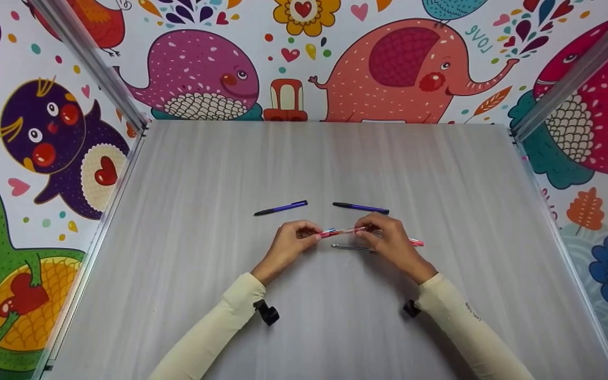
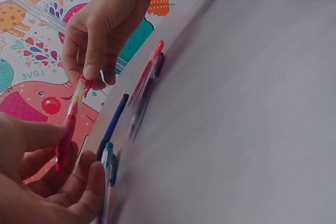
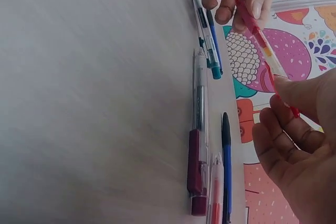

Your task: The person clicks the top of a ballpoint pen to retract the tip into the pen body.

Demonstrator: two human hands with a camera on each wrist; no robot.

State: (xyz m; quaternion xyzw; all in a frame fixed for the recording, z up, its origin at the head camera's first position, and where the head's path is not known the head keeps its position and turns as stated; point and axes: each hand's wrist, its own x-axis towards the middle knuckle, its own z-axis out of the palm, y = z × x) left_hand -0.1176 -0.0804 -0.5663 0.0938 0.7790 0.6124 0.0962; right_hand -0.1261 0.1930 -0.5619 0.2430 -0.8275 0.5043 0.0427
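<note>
Here, left hand and right hand pinch a red, apparently part-clear pen.

A pen lies on the table beyond each hand.

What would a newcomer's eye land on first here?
Probably the brightly illustrated wall, especially the big coral elephant behind the table. Next, the red pen near the centre, held between the left hand and the right hand. Two blue pens lie just beyond them.
</note>
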